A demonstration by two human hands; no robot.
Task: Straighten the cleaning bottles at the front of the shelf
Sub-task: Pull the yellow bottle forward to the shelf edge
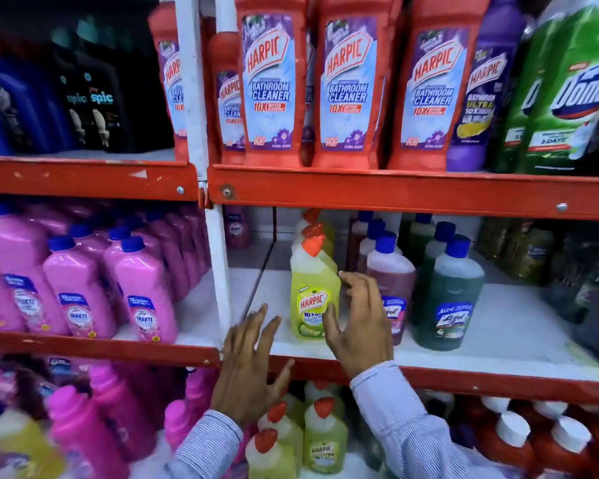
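The right hand (358, 319) is spread wide with its fingers curved, cupped just beside the right flank of a yellow-green bottle (311, 299); the thumb lies across the lower right of the label and seems to touch it, while the fingertips hover near the bottle's shoulder without closing round it. The left hand (253, 361) is also open, fingers fanned and apart, holding nothing; it hangs in front of the red shelf edge (464, 376), down and to the left of the same bottle and clear of it. Both wrists come out of striped shirt sleeves (395, 420). The yellow-green bottle stands upright near the front of the white middle shelf (498, 326), its orange cap (313, 244) angled, with more of the same kind lined up behind it. Just to its right, behind the right hand, stands a brownish bottle (391, 271) with a blue cap, and beside that a dark green bottle (452, 305), also blue-capped and upright. Left of the white upright post (218, 264) sit rows of pink bottles (142, 288). On the shelf above, tall red bottles (272, 81) stand at the front edge.
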